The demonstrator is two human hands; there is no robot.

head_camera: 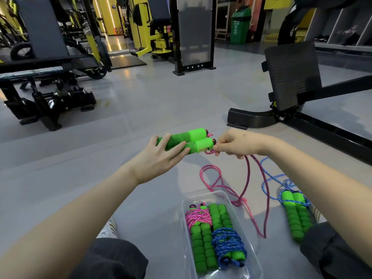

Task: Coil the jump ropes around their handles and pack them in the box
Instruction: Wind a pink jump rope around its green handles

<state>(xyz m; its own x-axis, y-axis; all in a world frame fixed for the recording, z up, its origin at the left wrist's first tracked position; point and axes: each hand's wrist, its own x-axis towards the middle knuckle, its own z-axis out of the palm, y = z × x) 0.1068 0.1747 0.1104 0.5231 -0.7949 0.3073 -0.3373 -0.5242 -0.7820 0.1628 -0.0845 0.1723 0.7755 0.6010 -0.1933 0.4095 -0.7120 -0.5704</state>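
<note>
In the middle of the frame the left hand (161, 156) holds two green handles (189, 140) side by side. Its fingers (177, 151) are spread and wrapped loosely over the foam part. The right hand (239, 143) is just beside the handle ends. Its fingers (218, 147) pinch the pink rope (246, 178) right where it comes out of the handles.

The rest of the pink rope hangs down from that hand and lies in loose loops on the floor (141, 109), low and right of the middle. No turns are on these handles yet, so the coiling looks like it is just starting.

To do it well, I think the left hand should hold both handles tight together so they do not slip apart. The right hand should pull the rope snug and lay each turn next to the last one. The loose loops cross each other and could snag, so pull slowly.

The box (249, 238) sits at the bottom of the frame. Two wrapped ropes are already in it, a pink bundle (198, 216) and a blue bundle (229, 244). A blue rope (270, 183) with its own handles lies on the floor to the right of the box, only partly wrapped.
</note>
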